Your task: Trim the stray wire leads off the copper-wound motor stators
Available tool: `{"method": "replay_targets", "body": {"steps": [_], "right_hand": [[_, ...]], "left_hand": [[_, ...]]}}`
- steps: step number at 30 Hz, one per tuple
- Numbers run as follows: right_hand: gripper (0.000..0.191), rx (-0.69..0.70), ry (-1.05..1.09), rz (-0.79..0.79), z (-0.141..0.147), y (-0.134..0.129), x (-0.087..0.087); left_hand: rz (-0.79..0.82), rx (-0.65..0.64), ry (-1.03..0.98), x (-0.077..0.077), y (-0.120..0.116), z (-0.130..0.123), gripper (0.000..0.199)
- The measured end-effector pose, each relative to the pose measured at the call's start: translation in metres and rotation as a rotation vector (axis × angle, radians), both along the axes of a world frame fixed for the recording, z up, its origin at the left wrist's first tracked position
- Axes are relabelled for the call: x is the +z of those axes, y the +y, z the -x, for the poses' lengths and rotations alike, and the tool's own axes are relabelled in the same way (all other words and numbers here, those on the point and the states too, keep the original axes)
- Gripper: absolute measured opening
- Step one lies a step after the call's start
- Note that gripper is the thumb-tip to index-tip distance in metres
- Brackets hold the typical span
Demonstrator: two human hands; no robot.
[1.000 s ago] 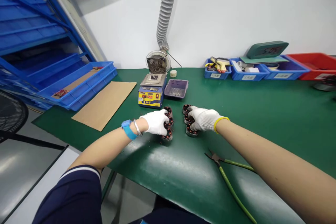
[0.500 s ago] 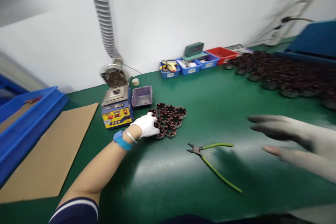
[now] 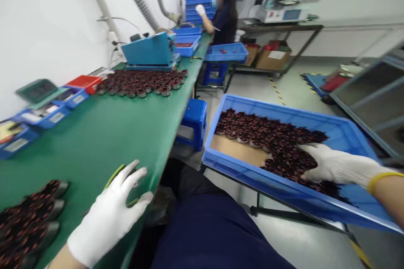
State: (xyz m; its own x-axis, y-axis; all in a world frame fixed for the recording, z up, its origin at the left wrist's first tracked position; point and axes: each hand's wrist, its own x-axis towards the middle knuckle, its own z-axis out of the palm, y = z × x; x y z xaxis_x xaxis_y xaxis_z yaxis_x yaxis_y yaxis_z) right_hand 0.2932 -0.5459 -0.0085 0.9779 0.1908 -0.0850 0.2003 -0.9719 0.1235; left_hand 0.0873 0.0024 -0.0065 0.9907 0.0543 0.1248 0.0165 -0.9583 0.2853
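My left hand (image 3: 110,210), in a white glove, is over the green bench with its fingers spread and nothing held. Partly hidden beneath it are cutters with green handles (image 3: 114,175). To its left stands a group of copper-wound motor stators (image 3: 31,222), cut off by the view's edge. My right hand (image 3: 331,164), also gloved, reaches into a blue tray (image 3: 240,172) at the right. Its thumb and fingers are apart, at the motor stators (image 3: 277,134) packed there; whether the fingertips touch one is unclear. Brown board (image 3: 236,149) shows on the tray's floor.
More stators (image 3: 142,82) stand in rows farther along the bench, before a blue machine (image 3: 151,50). Small blue bins (image 3: 47,115) and a red bin (image 3: 84,83) line the wall. A blue stool (image 3: 194,119) sits beside the bench. A co-worker (image 3: 225,12) is at the far end.
The view has swung right, bringing the blue tray into sight. My left hand has left the stator cluster and is over the cutters. My right hand has moved to the tray's stators.
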Motion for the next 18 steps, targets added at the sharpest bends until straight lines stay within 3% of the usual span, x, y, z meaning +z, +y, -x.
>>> {"method": "replay_targets", "body": {"steps": [4, 8, 11, 13, 15, 18], "right_hand": [[0.062, -0.064, 0.182, -0.06, 0.043, -0.025, -0.027], [0.072, -0.096, 0.237, -0.119, 0.057, -0.036, -0.044], [0.077, -0.071, 0.267, -0.165, 0.057, -0.045, -0.054], [0.076, -0.019, 0.276, -0.201, 0.058, -0.052, -0.062], [0.074, 0.056, 0.236, -0.221, 0.061, -0.058, -0.07], [0.079, 0.163, 0.126, -0.209, 0.065, -0.061, -0.079]], "left_hand": [[0.017, -0.273, -0.109, 0.027, -0.092, -0.099, 0.05], [-0.05, -0.665, 0.067, 0.036, -0.209, -0.18, 0.079], [-0.129, -0.906, 0.27, 0.019, -0.292, -0.215, 0.097], [-0.167, -1.002, 0.424, 0.001, -0.332, -0.225, 0.105], [-0.2, -1.055, 0.591, -0.017, -0.355, -0.227, 0.1], [-0.235, -1.084, 0.743, -0.034, -0.367, -0.226, 0.088]]}}
